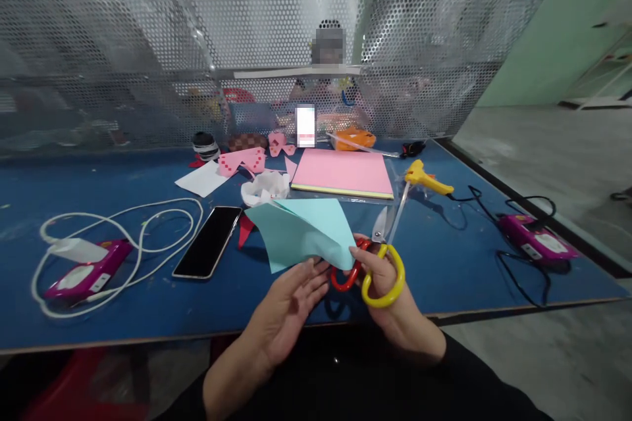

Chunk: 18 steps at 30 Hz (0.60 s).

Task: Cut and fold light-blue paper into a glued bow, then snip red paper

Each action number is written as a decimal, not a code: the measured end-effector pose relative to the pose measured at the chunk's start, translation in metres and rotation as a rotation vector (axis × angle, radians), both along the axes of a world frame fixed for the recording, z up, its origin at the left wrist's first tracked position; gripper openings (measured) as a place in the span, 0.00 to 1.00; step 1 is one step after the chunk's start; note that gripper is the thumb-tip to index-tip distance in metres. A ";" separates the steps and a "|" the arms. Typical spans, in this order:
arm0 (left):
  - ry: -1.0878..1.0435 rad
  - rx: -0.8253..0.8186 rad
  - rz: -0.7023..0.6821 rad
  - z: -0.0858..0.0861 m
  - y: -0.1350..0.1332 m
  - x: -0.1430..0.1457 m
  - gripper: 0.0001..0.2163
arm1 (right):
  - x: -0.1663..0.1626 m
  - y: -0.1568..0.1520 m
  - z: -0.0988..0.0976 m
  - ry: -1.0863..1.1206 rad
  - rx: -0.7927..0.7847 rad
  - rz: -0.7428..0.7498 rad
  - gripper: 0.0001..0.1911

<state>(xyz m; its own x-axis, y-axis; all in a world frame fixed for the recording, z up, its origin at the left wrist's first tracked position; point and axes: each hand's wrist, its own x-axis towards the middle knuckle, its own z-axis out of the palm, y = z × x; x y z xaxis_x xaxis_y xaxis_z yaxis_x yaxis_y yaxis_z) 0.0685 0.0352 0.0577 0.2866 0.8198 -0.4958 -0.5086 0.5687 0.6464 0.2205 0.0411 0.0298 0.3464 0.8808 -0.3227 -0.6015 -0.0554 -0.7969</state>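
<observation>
A folded sheet of light blue paper [311, 230] is held up above the table's near side. My right hand [388, 279] pinches its right corner between thumb and fingers. The same hand carries a pair of scissors [395, 289] with one red and one yellow handle loop; the blades point away, spread apart. My left hand [296, 296] is just under the paper's lower edge, palm turned inward, with its fingers stretched out. Whether its fingertips touch the paper I cannot tell.
A phone [208, 242] and a purple power strip [89, 270] with white cable lie left. Pink paper [343, 171] is stacked behind. A yellow glue gun [425, 177] and a second purple power strip [536, 237] are right. A perforated metal screen [266, 13] closes the back; a person sits beyond.
</observation>
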 end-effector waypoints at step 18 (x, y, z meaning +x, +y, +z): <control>0.060 -0.004 0.103 -0.004 -0.009 0.004 0.12 | -0.012 -0.025 0.012 -0.279 0.060 0.269 0.23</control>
